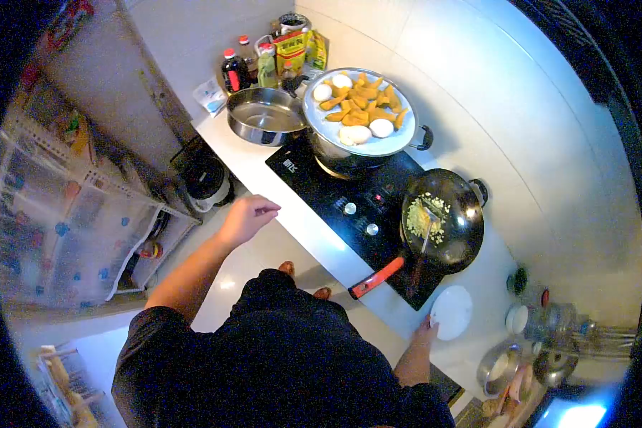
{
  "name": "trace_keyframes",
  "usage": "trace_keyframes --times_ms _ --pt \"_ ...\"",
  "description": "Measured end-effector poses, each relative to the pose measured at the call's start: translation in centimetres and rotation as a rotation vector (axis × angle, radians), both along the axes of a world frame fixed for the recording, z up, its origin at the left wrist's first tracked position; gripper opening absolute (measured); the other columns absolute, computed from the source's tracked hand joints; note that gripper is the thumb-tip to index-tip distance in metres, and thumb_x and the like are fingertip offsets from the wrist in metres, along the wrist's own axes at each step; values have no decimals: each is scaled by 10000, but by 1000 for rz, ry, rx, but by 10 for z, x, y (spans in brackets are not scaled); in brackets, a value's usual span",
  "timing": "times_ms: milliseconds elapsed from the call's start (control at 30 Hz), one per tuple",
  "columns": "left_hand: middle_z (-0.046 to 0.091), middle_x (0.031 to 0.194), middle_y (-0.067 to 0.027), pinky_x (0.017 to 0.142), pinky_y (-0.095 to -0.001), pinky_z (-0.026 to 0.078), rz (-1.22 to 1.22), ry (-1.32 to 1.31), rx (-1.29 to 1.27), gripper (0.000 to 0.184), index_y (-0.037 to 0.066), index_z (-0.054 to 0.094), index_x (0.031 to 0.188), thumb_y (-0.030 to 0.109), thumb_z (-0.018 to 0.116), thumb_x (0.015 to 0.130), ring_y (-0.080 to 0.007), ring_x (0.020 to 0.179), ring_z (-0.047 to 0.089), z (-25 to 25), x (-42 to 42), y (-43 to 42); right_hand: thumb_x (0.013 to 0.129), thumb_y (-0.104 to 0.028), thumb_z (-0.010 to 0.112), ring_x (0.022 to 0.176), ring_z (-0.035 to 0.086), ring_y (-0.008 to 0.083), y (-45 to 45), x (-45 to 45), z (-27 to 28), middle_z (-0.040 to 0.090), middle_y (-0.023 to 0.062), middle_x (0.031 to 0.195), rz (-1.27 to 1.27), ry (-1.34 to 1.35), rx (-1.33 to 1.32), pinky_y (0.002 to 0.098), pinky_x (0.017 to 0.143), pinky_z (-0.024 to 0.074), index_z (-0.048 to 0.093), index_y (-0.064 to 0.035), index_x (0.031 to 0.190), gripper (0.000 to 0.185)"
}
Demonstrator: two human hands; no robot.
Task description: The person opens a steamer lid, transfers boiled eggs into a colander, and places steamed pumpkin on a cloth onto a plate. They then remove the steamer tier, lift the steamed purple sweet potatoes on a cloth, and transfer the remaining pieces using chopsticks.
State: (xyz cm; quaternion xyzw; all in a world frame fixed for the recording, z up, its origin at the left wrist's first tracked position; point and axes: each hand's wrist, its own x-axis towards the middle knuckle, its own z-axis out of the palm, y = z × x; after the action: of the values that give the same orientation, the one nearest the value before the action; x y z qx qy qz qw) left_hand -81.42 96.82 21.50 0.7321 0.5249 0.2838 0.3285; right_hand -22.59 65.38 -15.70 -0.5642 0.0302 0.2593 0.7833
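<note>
Food is spread over the right side and top of the frame. A white round plate [455,312] is gripped at its edge by the right hand [424,332], low and right of the middle. Whether the plate is lifted or is rested on the white tabletop [299,230] cannot be told.

The plate is placed just below a round black wok [467,235] in the frame, up and to the right of the right hand. The right hand is much nearer to the wok than the left. No long side is had by the plate, but the wok's long red and black handle [376,277] is pointed down and left, to the near edge of the tabletop. Small pale chopped bits [415,216] are held in the wok, and a thin metal spatula [426,239] is leaned in among them.

The left hand [244,220] is held out near the middle left. Its fingers are bunched loosely, and nothing can be seen in them; whether the tips are pressed together cannot be told.

At the top, a big silver pot [328,153] is topped by a wide pale dish [321,127], where orange chunks [357,118] and white round pieces [381,128] are laid.
</note>
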Motion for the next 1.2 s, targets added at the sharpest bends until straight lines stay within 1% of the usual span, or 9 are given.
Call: trace_keyframes --times_ms 133,300,367,500,600,733,833,967,1200 --pt "602 791 -117 631 -301 467 -73 53 138 151 21 635 857 118 613 743 -221 679 573 24 14 25 840 -199 516 862 528 223 21 -39 85 556 159 959 269 -622 -846 327 734 467 472 118 1009 363" --pt "601 821 -112 711 -347 457 -286 85 472 119 21 622 796 116 597 729 -276 795 564 41 35 91 818 -91 518 783 558 258 23 -56 128 563 179 916 517 -561 -1135 334 698 484 508 78 961 222" --pt "604 834 -99 719 -354 454 -344 159 536 129 35 625 790 141 594 725 -274 804 561 42 44 125 826 -104 488 751 556 259 12 -59 129 559 172 890 398 -423 -1083 340 660 485 504 57 948 203" --pt "607 766 -105 658 -391 465 -474 358 566 123 77 640 760 179 585 717 -294 742 577 37 55 191 840 -129 427 686 552 261 9 -79 167 552 158 838 -174 47 -311 353 584 488 497 15 921 180" --pt "599 683 -124 591 -425 470 -636 541 437 117 101 647 730 193 589 686 -316 665 588 30 63 233 851 -147 381 637 549 263 16 -104 205 546 148 799 -293 120 -29 362 527 489 492 -16 900 179" --pt "606 673 -137 574 -413 468 -786 538 305 88 84 642 663 127 581 616 -317 644 594 29 64 255 802 -79 437 573 496 178 59 -162 238 514 112 719 -394 -3 158 270 465 441 392 -55 1100 302" --pt "607 677 -139 592 -436 473 -943 616 368 106 110 654 707 184 585 676 -315 649 598 31 69 266 836 -193 454 582 525 228 98 -194 257 564 139 803 -405 -235 -118 276 534 466 329 -110 1204 398" --pt "595 659 -151 563 -424 473 -971 649 468 128 34 611 647 151 560 662 -317 643 593 30 74 267 730 -17 537 548 474 133 169 -262 329 527 84 714 -441 -253 -156 237 487 407 355 -71 1193 500" --pt "535 727 -116 550 -418 461 -682 348 583 153 60 517 733 210 542 716 -300 661 562 45 71 271 791 -45 496 510 477 115 240 -285 381 541 77 702 -112 -457 -166 216 437 400 430 -5 1098 316"
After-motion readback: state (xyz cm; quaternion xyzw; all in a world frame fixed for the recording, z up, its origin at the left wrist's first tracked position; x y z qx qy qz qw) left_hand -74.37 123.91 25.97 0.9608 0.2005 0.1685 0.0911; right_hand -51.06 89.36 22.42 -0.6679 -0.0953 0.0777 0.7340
